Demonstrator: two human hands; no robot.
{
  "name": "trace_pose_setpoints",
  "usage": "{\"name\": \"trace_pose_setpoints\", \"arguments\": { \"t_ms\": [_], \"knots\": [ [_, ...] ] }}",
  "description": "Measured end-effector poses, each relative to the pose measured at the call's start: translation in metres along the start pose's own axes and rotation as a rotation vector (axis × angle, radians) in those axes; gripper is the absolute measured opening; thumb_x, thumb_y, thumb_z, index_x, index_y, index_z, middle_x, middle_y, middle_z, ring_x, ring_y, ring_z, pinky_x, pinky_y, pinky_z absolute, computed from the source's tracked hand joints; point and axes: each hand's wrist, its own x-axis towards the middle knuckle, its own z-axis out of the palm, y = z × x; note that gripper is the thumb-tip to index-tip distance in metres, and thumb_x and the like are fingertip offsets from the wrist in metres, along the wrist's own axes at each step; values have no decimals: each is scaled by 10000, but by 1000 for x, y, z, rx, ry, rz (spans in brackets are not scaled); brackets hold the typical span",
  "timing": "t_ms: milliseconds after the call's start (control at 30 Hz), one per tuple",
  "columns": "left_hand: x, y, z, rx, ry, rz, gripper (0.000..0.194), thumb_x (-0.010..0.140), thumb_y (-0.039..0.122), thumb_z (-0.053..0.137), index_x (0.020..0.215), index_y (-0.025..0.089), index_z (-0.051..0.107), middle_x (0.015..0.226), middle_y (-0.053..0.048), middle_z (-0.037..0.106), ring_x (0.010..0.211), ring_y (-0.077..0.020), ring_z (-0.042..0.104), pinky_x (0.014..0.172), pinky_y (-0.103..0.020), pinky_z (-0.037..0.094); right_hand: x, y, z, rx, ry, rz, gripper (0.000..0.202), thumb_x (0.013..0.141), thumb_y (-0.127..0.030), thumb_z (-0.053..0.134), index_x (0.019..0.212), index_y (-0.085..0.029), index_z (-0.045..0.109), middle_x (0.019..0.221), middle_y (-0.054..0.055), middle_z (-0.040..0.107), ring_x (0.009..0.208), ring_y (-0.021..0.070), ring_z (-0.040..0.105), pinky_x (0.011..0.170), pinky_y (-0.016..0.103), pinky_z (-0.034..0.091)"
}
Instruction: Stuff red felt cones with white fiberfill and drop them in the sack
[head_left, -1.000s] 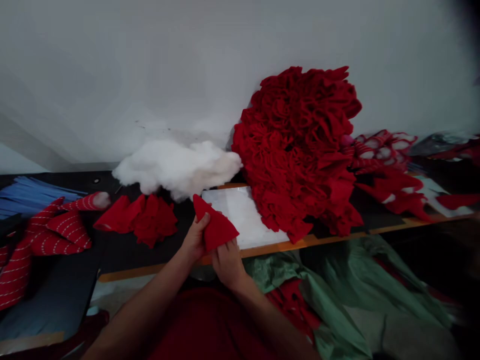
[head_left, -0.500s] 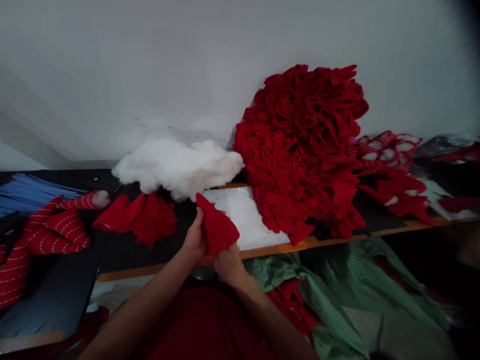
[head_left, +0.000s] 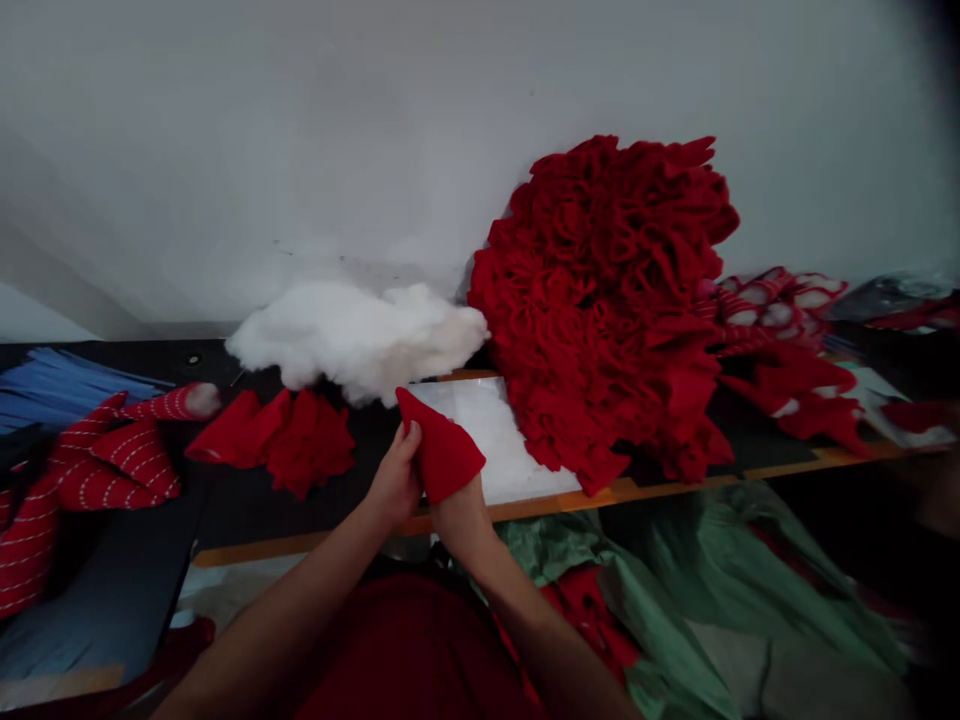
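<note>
A red cone (head_left: 448, 452) is held above the front edge of a counter (head_left: 255, 546), the left hand (head_left: 396, 477) closed on its side, thumb on top, the right hand (head_left: 460, 522) inside its open end (fingers hidden, their spread impossible to tell). Behind lies a white sheet (head_left: 491, 430); beyond, fluffy stuffing (head_left: 349, 335) sits beside a tall red pile (head_left: 607, 300).

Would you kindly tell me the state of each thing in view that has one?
Left hand: gripping the red cone near its tip
Right hand: partly hidden inside the red cone
Red cone: held, tip upward
White fluff: loose, heaped
Large red pile: heaped, crumpled
Small red bunch: crumpled
Striped pieces at left: plump
Blue strips: lying together
White sheet: lying flat
Green material: crumpled
</note>
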Motion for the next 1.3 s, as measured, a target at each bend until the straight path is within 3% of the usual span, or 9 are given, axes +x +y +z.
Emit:
{"name": "trace_pose_setpoints", "arguments": {
  "t_ms": [200, 300, 400, 500, 633, 867, 1067, 1233, 1300],
  "knots": [
    [0, -1, -9, -65, -69, -125, 405, 755, 462, 537, 1003, 145, 577, 1004, -106, 648, 908, -231, 615, 879, -402, 443, -5, -17, -20, -243, -204, -229, 545, 743, -104, 392, 1287, -126, 385, 1195, 159, 530, 1145, 276, 457, 893, 463, 454],
    [0, 2, -6, -118, -49, -200, 445, 760, 510, 499, 938, 115, 599, 899, -106, 672, 844, -217, 632, 848, -365, 463, -8, -25, -21, -316, -175, -269, 481, 726, -73, 389, 1195, -127, 479, 1092, 153, 578, 1095, 278, 480, 861, 479, 459],
    [0, 8, -3, -116, 17, -228, 508, 765, 551, 455, 899, 86, 610, 791, -96, 678, 736, -183, 639, 792, -306, 485, -16, -29, -16, -367, -40, -308, 402, 737, -40, 377, 1094, -130, 539, 1032, 140, 582, 1083, 272, 468, 893, 512, 419],
    [-3, 8, -2, -75, -29, -230, 570, 775, 571, 413, 940, 62, 607, 838, -127, 678, 779, -207, 640, 793, -324, 483, -23, -30, -10, -379, 65, -275, 445, 752, -34, 369, 1179, -110, 471, 1136, 161, 520, 1163, 280, 396, 914, 518, 397],
    [-8, 1, -3, -77, -95, -221, 488, 769, 528, 471, 987, 112, 603, 939, -110, 673, 906, -232, 620, 895, -372, 434, -18, -31, -10, -291, -37, -202, 529, 762, -61, 368, 1289, -104, 353, 1209, 170, 483, 1175, 276, 395, 895, 491, 422],
    [-10, 0, -3, -49, -84, -225, 458, 800, 463, 457, 967, 63, 608, 897, -129, 678, 861, -220, 632, 895, -347, 439, -13, -38, -16, -260, -70, -160, 496, 717, -48, 383, 1203, -112, 458, 1121, 157, 546, 1117, 285, 426, 911, 536, 374],
    [-8, 3, -14, -57, -83, -230, 362, 786, 397, 507, 930, 87, 624, 888, -116, 683, 854, -223, 636, 869, -350, 455, -13, -40, -26, -136, -222, -61, 333, 698, -91, 409, 988, -160, 558, 949, 101, 588, 933, 227, 522, 796, 396, 471],
    [-6, 8, -15, -93, -10, -208, 375, 803, 398, 477, 917, 69, 619, 805, -108, 685, 747, -193, 644, 786, -304, 482, -24, -44, -24, -257, -12, -160, 315, 752, -93, 394, 1020, -169, 543, 1062, 112, 518, 1048, 249, 439, 893, 476, 396],
    [-9, 5, -14, -90, -38, -228, 398, 804, 406, 471, 952, 64, 611, 820, -115, 683, 774, -205, 642, 793, -317, 478, -27, -46, -20, -274, -12, -139, 317, 786, -114, 398, 1066, -188, 527, 1090, 111, 502, 1061, 252, 418, 887, 482, 397]
  ]
}}
